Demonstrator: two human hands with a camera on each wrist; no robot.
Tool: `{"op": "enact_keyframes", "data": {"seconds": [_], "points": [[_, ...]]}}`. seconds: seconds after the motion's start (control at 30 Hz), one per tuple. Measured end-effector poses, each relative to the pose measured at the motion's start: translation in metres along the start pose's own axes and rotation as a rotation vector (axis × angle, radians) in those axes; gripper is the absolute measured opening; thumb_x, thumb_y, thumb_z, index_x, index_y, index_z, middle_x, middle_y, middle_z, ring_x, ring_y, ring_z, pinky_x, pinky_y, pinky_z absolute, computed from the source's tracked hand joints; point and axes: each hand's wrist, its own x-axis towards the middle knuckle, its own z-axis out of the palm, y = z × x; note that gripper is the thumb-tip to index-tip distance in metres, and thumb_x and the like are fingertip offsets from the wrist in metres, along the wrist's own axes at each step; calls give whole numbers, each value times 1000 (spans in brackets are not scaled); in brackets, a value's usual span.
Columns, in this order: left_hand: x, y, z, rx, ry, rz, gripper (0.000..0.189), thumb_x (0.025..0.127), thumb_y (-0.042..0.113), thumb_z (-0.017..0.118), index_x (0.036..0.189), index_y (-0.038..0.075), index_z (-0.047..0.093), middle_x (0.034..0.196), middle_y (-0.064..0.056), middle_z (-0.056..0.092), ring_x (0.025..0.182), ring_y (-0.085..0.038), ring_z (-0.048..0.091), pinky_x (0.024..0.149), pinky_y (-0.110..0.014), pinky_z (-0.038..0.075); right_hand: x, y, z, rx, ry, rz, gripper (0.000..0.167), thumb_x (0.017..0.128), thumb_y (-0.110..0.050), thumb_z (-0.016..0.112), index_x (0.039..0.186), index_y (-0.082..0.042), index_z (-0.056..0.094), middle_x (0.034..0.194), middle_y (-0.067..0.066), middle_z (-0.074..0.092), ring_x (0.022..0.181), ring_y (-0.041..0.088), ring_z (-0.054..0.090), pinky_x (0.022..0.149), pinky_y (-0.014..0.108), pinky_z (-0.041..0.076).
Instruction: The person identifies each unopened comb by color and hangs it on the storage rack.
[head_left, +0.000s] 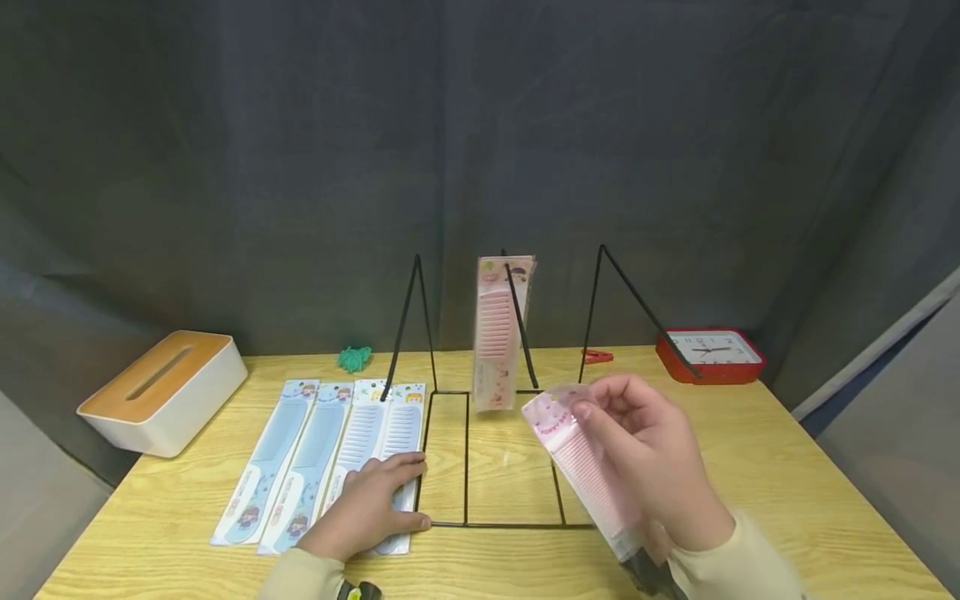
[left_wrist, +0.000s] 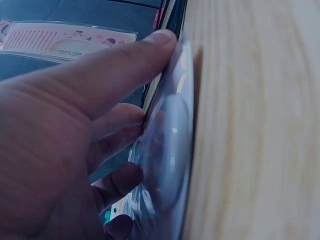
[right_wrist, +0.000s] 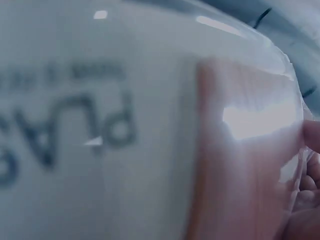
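My right hand [head_left: 648, 454] pinches a packaged pink comb [head_left: 585, 467] near the top of its clear sleeve, tilted over the right part of the black wire rack [head_left: 467, 458]. That package fills the right wrist view, blurred, with printed letters [right_wrist: 70, 130]. Another packaged pink comb [head_left: 495, 333] hangs on the rack's middle arm. My left hand [head_left: 375, 504] rests over the rightmost of several packaged blue combs [head_left: 318, 442], its thumb and fingertips at the rack's left edge. In the left wrist view, the fingers touch the clear package [left_wrist: 170, 140].
At the left stands a white tissue box [head_left: 172, 408] with a wooden lid. A green tangle of string [head_left: 354, 358] lies behind the blue combs. A red clock [head_left: 712, 356] and a small red clip [head_left: 597, 357] are at the back right. A dark curtain [head_left: 300, 167] hangs behind the table.
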Motion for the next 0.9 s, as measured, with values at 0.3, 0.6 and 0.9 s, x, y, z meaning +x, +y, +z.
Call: {"op": "enact_keyframes", "data": {"seconds": [0.3, 0.6, 0.9], "points": [[0, 2, -1, 14, 7, 2, 77, 79, 48, 82, 142, 12, 58, 153, 2, 47, 127, -28, 47, 90, -59, 33, 5, -33, 28, 213, 62, -182, 12, 87, 13, 68, 95, 8, 60, 91, 6, 70, 78, 13, 63, 64, 20, 50], [-1, 2, 1, -6, 3, 6, 78, 79, 49, 82, 142, 11, 57, 153, 1, 46, 127, -29, 46, 91, -60, 33, 17, -33, 41, 230, 158, -94, 17, 86, 8, 74, 88, 8, 57, 87, 9, 71, 76, 14, 65, 63, 21, 52], [0, 1, 1, -6, -3, 0, 79, 78, 50, 82, 143, 12, 57, 153, 2, 46, 127, -29, 46, 91, -60, 33, 12, -32, 43, 217, 204, -41, 17, 84, 12, 73, 86, 7, 57, 80, 8, 67, 70, 14, 60, 58, 21, 49]]}}
